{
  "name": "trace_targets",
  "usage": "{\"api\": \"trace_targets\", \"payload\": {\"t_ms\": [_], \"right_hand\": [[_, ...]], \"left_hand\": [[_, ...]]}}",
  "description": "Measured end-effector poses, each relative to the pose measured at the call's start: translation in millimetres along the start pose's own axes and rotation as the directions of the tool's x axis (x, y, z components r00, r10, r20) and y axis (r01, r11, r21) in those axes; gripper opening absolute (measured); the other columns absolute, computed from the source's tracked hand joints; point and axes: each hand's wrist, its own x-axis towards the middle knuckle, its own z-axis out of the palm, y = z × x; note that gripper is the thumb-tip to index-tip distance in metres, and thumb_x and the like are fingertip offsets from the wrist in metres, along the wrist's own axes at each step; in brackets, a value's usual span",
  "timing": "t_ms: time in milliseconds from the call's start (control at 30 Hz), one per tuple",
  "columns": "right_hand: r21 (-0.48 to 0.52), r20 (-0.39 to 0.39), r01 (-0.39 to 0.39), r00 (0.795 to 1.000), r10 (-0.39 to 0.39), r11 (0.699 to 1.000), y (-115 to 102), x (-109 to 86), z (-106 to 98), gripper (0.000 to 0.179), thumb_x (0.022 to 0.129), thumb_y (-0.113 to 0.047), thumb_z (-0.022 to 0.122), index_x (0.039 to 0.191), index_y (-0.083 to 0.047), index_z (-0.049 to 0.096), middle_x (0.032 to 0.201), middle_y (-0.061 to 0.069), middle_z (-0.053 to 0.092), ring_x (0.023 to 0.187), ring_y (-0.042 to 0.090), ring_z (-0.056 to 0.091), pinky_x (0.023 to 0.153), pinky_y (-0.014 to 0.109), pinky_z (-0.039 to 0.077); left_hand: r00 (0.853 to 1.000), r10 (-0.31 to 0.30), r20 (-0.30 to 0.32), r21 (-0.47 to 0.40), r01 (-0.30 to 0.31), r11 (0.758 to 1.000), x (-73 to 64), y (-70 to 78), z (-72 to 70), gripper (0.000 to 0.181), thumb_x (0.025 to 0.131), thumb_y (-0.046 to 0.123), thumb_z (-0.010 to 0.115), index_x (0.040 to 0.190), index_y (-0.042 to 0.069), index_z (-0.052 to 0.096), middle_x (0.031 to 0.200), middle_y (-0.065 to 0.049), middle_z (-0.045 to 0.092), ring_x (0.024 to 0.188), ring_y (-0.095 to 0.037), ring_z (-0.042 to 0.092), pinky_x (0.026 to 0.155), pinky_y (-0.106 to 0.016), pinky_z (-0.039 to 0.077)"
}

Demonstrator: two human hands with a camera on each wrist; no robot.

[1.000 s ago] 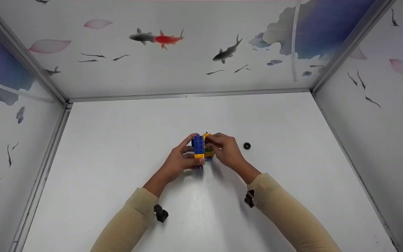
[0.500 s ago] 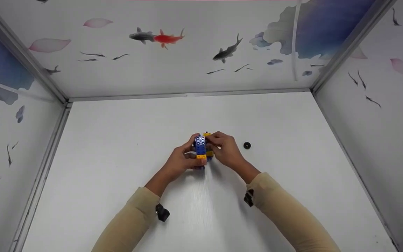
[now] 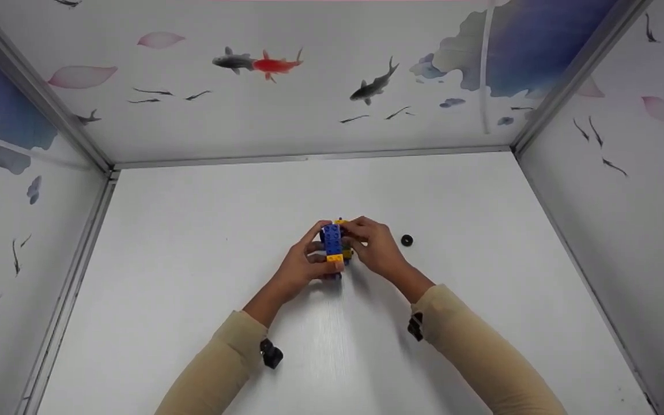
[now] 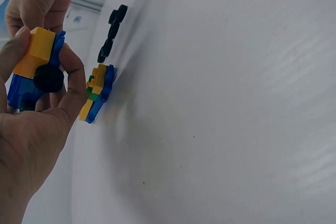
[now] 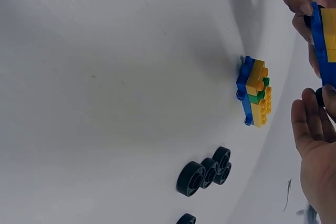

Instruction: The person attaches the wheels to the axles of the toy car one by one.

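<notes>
My left hand [image 3: 299, 265] grips a blue and yellow toy brick car [image 3: 333, 241] above the table, thumb on one side and fingers on the other. In the left wrist view a black wheel [image 4: 49, 78] sits on the side of this car. Close against its other end, my right hand [image 5: 321, 163] pinches a small black wheel [image 5: 319, 97], partly hidden by the thumb. Whether that wheel is seated on the car cannot be told. Beneath and beyond the hands, a second brick car [image 5: 254, 93] in blue, yellow and green rests on the table without visible wheels.
Several loose black wheels [image 5: 209, 173] lie in a cluster on the white table [image 3: 193, 230]. One wheel [image 3: 406, 240] shows right of my right hand in the head view. Printed walls [image 3: 320, 121] with metal edging enclose the table at the back and sides.
The held car has shifted slightly to the right with my left hand, tipping a little and back on the way. My right hand stays at its side, nearly still.
</notes>
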Motion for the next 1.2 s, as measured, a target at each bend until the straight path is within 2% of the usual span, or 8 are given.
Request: {"api": "trace_targets", "payload": {"t_ms": [133, 267, 467, 600, 767, 900, 1067, 1200], "right_hand": [[0.000, -0.002, 0.005, 1.000, -0.005, 1.000, 3, -1.4, -1, 0.042, 0.106, -0.008, 0.074, 0.148, -0.007, 0.071, 0.129, 0.013, 0.075, 0.119, 0.028, 0.077, 0.102, 0.042, 0.066], [-0.021, -0.009, 0.020, 1.000, -0.020, 1.000, 8, -1.8, -4, 0.041, 0.104, -0.008, 0.077, 0.144, -0.002, 0.072, 0.124, 0.016, 0.076, 0.112, 0.029, 0.079, 0.095, 0.044, 0.068], [-0.113, -0.026, -0.052, 0.998, 0.049, 0.992, 20, -4.9, -15, 0.031, 0.104, -0.007, 0.077, 0.135, -0.002, 0.077, 0.125, 0.017, 0.076, 0.106, 0.029, 0.075, 0.093, 0.046, 0.067], [-0.176, -0.041, -0.103, 0.994, 0.097, 0.979, 32, -11.5, -25, 0.031, 0.103, -0.009, 0.077, 0.134, -0.001, 0.078, 0.127, 0.019, 0.074, 0.112, 0.034, 0.073, 0.098, 0.051, 0.064], [-0.238, -0.066, -0.158, 0.987, 0.147, 0.958, 52, -21.7, -40, 0.035, 0.102, -0.007, 0.077, 0.136, 0.002, 0.076, 0.134, 0.021, 0.072, 0.125, 0.041, 0.068, 0.105, 0.055, 0.060], [-0.305, -0.076, -0.185, 0.983, 0.170, 0.934, 67, -28.3, -50, 0.037, 0.102, -0.006, 0.076, 0.138, 0.004, 0.074, 0.139, 0.025, 0.068, 0.126, 0.045, 0.064, 0.104, 0.054, 0.059], [-0.383, -0.068, -0.211, 0.977, 0.200, 0.899, 83, -34.4, -57, 0.039, 0.102, -0.006, 0.075, 0.139, 0.005, 0.072, 0.143, 0.027, 0.064, 0.129, 0.049, 0.062, 0.108, 0.056, 0.057], [-0.397, -0.060, -0.200, 0.979, 0.193, 0.896, 90, -38.0, -58, 0.035, 0.102, -0.004, 0.074, 0.136, 0.005, 0.074, 0.142, 0.027, 0.066, 0.126, 0.050, 0.063, 0.107, 0.056, 0.058]], "left_hand": [[1.000, -0.012, 0.003, -0.009, 0.012, 1.000, 0.5, -0.2, -0.3, 0.102, 0.094, 0.019, 0.091, 0.173, 0.045, 0.031, 0.157, -0.021, 0.055, 0.128, -0.032, 0.073, 0.100, -0.044, 0.067], [1.000, -0.013, -0.005, -0.019, 0.013, 1.000, 0.7, -0.8, -2.1, 0.103, 0.093, 0.023, 0.093, 0.173, 0.043, 0.031, 0.155, -0.022, 0.056, 0.128, -0.033, 0.074, 0.099, -0.046, 0.067], [0.999, -0.015, -0.037, -0.027, 0.014, 1.000, 0.8, -2.3, -3.3, 0.103, 0.090, 0.027, 0.095, 0.165, 0.054, 0.031, 0.153, -0.021, 0.057, 0.126, -0.032, 0.074, 0.096, -0.045, 0.068], [0.999, -0.015, -0.041, -0.015, 0.015, 1.000, -0.4, -2.8, -3.4, 0.097, 0.090, 0.027, 0.095, 0.161, 0.055, 0.035, 0.154, -0.019, 0.056, 0.125, -0.032, 0.074, 0.095, -0.043, 0.068], [0.999, -0.005, -0.046, 0.001, 0.006, 1.000, -2.5, -2.8, -4.7, 0.081, 0.096, 0.020, 0.089, 0.160, 0.046, 0.046, 0.153, -0.018, 0.054, 0.126, -0.032, 0.073, 0.096, -0.042, 0.068], [0.999, -0.005, -0.052, 0.009, 0.006, 1.000, -3.9, -3.7, -6.2, 0.073, 0.097, 0.017, 0.087, 0.157, 0.040, 0.052, 0.152, -0.018, 0.054, 0.128, -0.032, 0.072, 0.097, -0.042, 0.068], [0.999, 0.007, -0.041, 0.015, -0.006, 1.000, -4.3, -5.7, -7.4, 0.065, 0.098, 0.022, 0.087, 0.155, 0.033, 0.058, 0.153, -0.018, 0.054, 0.129, -0.033, 0.071, 0.098, -0.040, 0.067], [0.999, 0.023, -0.026, 0.007, -0.023, 1.000, -4.5, -5.7, -7.3, 0.055, 0.099, 0.024, 0.086, 0.150, 0.025, 0.064, 0.152, -0.017, 0.055, 0.128, -0.030, 0.071, 0.096, -0.038, 0.067]]}}
